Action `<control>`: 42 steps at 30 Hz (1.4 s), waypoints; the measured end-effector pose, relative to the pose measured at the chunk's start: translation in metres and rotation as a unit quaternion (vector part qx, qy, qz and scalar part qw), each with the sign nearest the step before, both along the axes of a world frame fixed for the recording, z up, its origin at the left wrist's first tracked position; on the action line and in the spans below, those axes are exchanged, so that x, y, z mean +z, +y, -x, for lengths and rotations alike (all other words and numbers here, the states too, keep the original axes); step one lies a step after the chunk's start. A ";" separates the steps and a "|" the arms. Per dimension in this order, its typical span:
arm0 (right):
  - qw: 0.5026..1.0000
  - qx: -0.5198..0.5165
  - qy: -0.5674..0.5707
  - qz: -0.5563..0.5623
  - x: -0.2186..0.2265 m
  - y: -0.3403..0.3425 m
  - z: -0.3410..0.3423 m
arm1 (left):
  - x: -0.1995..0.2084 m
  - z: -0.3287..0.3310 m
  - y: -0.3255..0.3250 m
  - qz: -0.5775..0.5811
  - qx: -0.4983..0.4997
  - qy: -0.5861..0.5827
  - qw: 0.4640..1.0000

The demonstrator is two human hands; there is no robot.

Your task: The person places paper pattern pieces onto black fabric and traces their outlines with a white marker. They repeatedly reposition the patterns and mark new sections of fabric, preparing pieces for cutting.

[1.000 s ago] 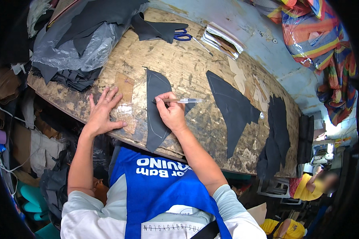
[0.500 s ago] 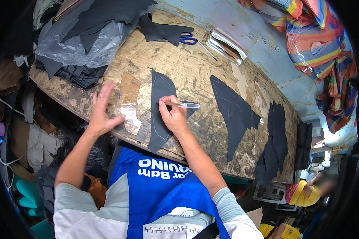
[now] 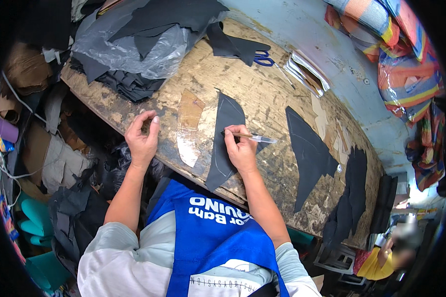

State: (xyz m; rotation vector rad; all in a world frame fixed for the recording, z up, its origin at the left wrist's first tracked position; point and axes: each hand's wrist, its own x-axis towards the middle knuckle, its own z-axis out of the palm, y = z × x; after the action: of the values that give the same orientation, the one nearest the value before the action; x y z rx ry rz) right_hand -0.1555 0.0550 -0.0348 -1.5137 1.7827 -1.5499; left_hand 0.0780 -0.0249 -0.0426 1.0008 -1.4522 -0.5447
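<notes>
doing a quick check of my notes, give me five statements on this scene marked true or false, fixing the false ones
1. The right hand holds a pen. True.
2. The left hand grips the scissors. False: it appears empty, and they lie well away from it.
3. The brown template lies left of the black piece under the pen. True.
4. The apron is red. False: it is blue.
5. The scissors have blue handles. True.
</notes>
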 end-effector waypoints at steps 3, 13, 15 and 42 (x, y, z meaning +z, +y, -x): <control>1.000 -0.011 0.013 -0.007 0.001 0.000 -0.001 | -0.004 0.002 0.000 -0.024 -0.002 0.056 0.998; 1.000 -0.007 0.012 -0.002 0.005 0.000 0.000 | -0.012 -0.005 -0.002 -0.059 -0.024 0.019 0.998; 1.000 -0.003 0.003 0.000 0.005 0.000 0.000 | -0.013 -0.003 -0.002 -0.050 -0.015 0.057 0.997; 0.999 0.002 -0.044 -0.018 0.001 -0.002 0.004 | 0.011 -0.080 -0.103 -0.025 0.125 0.122 0.984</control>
State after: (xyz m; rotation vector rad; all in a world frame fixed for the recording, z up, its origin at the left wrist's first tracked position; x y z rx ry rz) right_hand -0.1592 0.0529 -0.0335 -1.4082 1.7488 -1.5489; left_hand 0.1579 -0.1283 -0.0314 1.0964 -1.0831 -0.5024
